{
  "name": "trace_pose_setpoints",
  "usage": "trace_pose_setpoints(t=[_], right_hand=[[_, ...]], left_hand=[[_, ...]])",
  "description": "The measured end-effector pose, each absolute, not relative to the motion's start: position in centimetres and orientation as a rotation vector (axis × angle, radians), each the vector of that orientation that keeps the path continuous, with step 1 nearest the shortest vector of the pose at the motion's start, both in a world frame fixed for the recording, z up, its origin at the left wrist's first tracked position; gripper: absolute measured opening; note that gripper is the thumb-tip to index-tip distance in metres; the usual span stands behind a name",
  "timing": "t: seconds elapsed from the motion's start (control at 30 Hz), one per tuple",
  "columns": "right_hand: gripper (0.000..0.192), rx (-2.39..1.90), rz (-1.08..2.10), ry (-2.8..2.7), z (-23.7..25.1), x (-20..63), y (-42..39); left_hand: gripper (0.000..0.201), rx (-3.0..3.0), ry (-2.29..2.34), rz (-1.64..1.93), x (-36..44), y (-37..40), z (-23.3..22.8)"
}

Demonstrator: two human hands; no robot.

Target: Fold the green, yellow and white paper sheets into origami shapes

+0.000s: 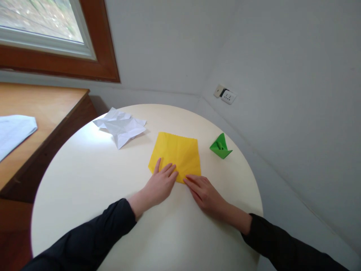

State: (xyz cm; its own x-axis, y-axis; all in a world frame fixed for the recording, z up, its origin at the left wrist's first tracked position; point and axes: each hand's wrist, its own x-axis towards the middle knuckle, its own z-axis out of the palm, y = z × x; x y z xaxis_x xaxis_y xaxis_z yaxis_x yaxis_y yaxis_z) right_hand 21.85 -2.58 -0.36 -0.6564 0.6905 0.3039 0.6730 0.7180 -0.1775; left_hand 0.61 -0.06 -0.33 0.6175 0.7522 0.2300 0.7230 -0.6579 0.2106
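A creased yellow sheet of paper [177, 152] lies flat on the round cream table [84, 177]. My left hand [160, 182] rests on the sheet's near left corner, fingers spread flat and pressing down. My right hand [204, 194] lies beside it on the table, its fingertips touching the sheet's near edge. Neither hand grips anything. Both arms wear dark sleeves.
A crumpled white paper [121, 126] sits at the table's far left. A small green folded paper figure [220, 146] stands to the right of the yellow sheet. A wooden desk [42, 109] with a white sheet [12, 131] stands left. Walls close in behind and right.
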Motion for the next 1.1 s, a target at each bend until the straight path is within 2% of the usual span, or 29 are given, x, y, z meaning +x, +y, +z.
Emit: trace_pose_setpoints(t=[0.3,0.67,0.9,1.1], right_hand=[[0.038,-0.981,0.140,-2.640,0.1,19.5,-3.8],[0.039,-1.136,0.277,-2.670,-0.3,19.7,-3.0],[0.032,-1.065,0.120,-2.642,0.0,19.6,-2.3],[0.032,-0.875,-0.160,-2.701,0.4,19.5,-1.9]], left_hand=[[0.042,2.754,1.398,0.427,0.7,-0.2,-1.5],[0.043,2.705,1.573,0.412,0.8,-0.3,-1.6],[0.044,2.674,1.459,0.342,-0.1,0.2,-1.2],[0.055,2.622,1.391,0.253,-0.6,0.7,-1.0]])
